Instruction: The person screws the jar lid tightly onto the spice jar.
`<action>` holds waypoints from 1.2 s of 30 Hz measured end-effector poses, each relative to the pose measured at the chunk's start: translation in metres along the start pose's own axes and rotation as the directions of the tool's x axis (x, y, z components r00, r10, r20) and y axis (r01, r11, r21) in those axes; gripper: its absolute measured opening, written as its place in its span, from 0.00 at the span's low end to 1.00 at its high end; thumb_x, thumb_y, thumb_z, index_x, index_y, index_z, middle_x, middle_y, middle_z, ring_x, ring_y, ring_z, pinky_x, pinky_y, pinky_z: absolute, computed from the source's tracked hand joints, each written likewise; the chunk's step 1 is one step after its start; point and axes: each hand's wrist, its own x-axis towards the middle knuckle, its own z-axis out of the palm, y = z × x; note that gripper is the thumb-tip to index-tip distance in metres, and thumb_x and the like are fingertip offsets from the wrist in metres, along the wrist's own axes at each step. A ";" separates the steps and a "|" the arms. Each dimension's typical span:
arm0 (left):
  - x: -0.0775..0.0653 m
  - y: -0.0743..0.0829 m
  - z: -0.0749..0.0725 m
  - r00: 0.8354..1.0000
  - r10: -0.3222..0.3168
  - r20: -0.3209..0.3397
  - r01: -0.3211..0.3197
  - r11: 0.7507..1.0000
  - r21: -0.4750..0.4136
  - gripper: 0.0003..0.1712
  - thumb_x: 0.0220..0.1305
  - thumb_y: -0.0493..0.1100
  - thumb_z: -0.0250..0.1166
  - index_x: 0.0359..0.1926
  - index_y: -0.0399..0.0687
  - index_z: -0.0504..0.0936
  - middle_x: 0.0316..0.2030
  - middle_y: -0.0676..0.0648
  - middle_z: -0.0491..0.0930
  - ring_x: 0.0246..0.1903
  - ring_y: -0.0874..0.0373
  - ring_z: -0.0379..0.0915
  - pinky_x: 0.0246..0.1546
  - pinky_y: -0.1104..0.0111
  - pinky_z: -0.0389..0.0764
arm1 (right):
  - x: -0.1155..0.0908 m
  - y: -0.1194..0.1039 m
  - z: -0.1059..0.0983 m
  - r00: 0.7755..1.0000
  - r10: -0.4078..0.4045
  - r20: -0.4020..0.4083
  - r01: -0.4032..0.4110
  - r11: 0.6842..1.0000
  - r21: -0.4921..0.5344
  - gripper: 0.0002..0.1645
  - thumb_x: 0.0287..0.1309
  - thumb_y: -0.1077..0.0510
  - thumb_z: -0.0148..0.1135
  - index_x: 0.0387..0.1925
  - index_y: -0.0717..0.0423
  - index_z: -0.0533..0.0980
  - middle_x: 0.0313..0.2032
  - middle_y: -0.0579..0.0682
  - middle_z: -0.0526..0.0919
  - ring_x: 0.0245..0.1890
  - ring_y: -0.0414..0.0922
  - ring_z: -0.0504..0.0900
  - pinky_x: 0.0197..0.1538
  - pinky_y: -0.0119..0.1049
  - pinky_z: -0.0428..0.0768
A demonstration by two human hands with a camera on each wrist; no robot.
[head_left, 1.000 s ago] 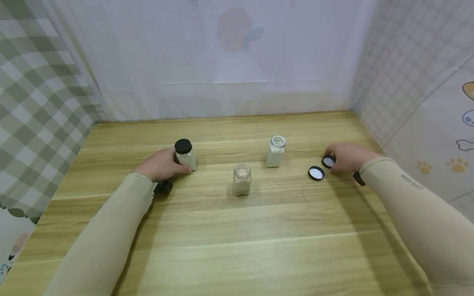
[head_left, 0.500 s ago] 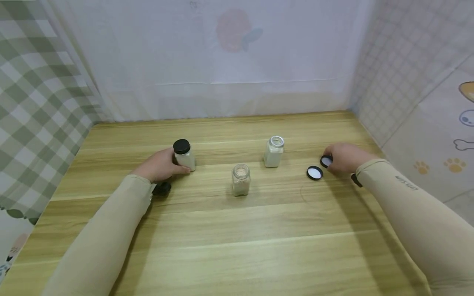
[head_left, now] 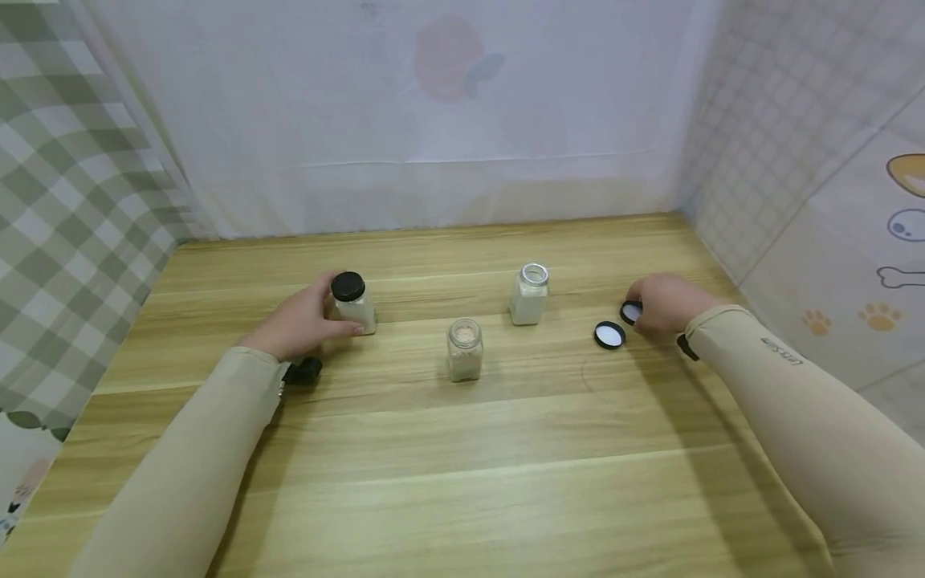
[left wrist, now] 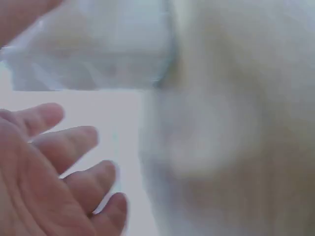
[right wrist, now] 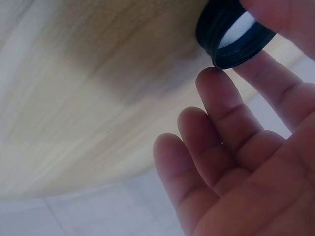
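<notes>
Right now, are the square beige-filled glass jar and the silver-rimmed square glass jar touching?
Apart: the head view shows wooden tabletop between beige jar and silver-rimmed jar.

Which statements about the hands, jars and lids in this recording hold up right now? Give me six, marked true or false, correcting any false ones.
1. The right hand pinches a black lid. True.
2. The left hand is nearest to an uncapped jar. False: it is nearest to the capped jar.
3. The near open jar and the far open jar stand upright. True.
4. Those two jars touch. False: bare table shows between them.
5. The loose lid lies with its white inside facing down. False: the white inside faces up.
6. Something pale shows inside the near open jar. True.
</notes>
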 end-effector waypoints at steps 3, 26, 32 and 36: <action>-0.008 0.007 -0.008 0.993 0.036 -0.116 -0.040 0.999 -0.030 0.64 0.63 0.69 0.72 0.85 0.57 0.45 0.84 0.45 0.52 0.81 0.36 0.51 0.76 0.37 0.58 | 0.000 0.000 0.000 1.000 0.003 0.003 -0.003 1.000 0.000 0.26 0.45 0.64 0.76 0.49 0.69 0.83 0.41 0.58 0.88 0.42 0.55 0.84 0.52 0.57 0.81; -0.038 0.099 0.044 0.769 0.594 -0.237 -0.567 0.805 0.177 0.49 0.58 0.51 0.82 0.75 0.41 0.69 0.76 0.43 0.70 0.80 0.44 0.57 0.73 0.47 0.70 | -0.001 -0.002 -0.003 1.000 0.017 0.009 -0.017 1.000 0.018 0.26 0.48 0.64 0.77 0.51 0.70 0.83 0.43 0.61 0.88 0.45 0.57 0.85 0.53 0.58 0.81; -0.031 0.107 0.060 0.845 0.527 -0.093 -0.504 0.842 0.192 0.53 0.61 0.58 0.79 0.78 0.43 0.64 0.77 0.44 0.67 0.80 0.45 0.58 0.75 0.48 0.68 | -0.002 -0.003 -0.002 1.000 0.012 0.000 -0.012 1.000 0.021 0.27 0.47 0.63 0.77 0.51 0.70 0.83 0.43 0.61 0.89 0.45 0.57 0.85 0.53 0.58 0.81; -0.026 0.108 0.069 0.896 0.444 -0.017 -0.434 0.882 0.183 0.55 0.62 0.63 0.76 0.80 0.46 0.62 0.79 0.44 0.64 0.79 0.46 0.59 0.77 0.50 0.64 | -0.002 -0.003 -0.001 1.000 0.012 -0.006 -0.012 1.000 0.015 0.27 0.47 0.63 0.77 0.51 0.69 0.83 0.43 0.61 0.88 0.45 0.58 0.84 0.54 0.58 0.81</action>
